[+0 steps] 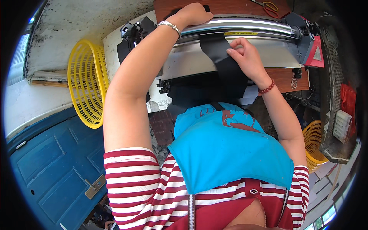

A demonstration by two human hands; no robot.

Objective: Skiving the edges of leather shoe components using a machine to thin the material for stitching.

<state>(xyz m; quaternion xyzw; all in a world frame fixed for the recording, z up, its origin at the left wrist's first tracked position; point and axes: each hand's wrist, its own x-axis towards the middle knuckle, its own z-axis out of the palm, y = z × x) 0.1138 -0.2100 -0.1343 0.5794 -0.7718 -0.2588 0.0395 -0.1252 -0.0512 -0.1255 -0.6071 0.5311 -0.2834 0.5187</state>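
A machine with a long shiny metal roller (253,27) lies across the far side of the table. From its near side a strip of black sheet material (220,53) hangs over the metal plate (188,61) toward my lap. My right hand (247,57) pinches the right edge of this strip between thumb and curled fingers. Reaching over the roller, my left hand (193,15) has its fingers closed on the far side. Black material (207,8) shows beside its fingers, but what they hold is hidden.
Red-handled scissors (271,8) lie on the brown tabletop beyond the machine. A yellow plastic basket (87,84) stands on the left, another yellow basket (314,145) low on the right. The machine's red end housing (316,51) borders the right side. My blue apron (234,149) covers my lap.
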